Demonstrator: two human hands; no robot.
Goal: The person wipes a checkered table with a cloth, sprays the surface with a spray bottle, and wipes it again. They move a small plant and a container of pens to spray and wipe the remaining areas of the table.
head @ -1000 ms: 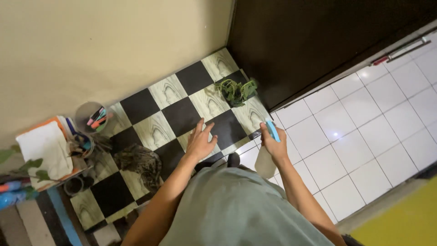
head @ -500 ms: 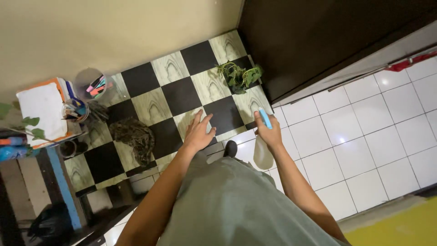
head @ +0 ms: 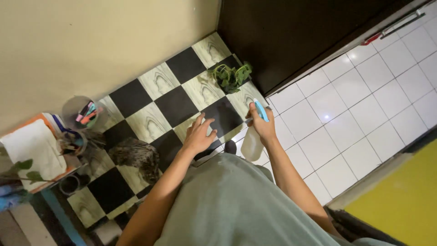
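Note:
My right hand [head: 261,124] grips a pale spray bottle [head: 251,143] with a blue trigger head, its nozzle aimed toward a small green potted plant [head: 230,75]. That plant stands at the far end of a black-and-cream checkered tabletop [head: 157,102], next to a dark door. My left hand [head: 198,135] rests flat with fingers spread on the checkered surface near its front edge, holding nothing.
A mottled brown cloth [head: 135,156] lies on the checkered top left of my left hand. Further left stand a cup of coloured pens [head: 83,113], a cluttered holder [head: 73,142], white folded paper [head: 33,148] and a leafy stem. White floor tiles [head: 350,114] spread to the right.
The view has swung slightly. My right hand has lifted the spray bottle a little closer to the plant. My left hand stays on the checkered top.

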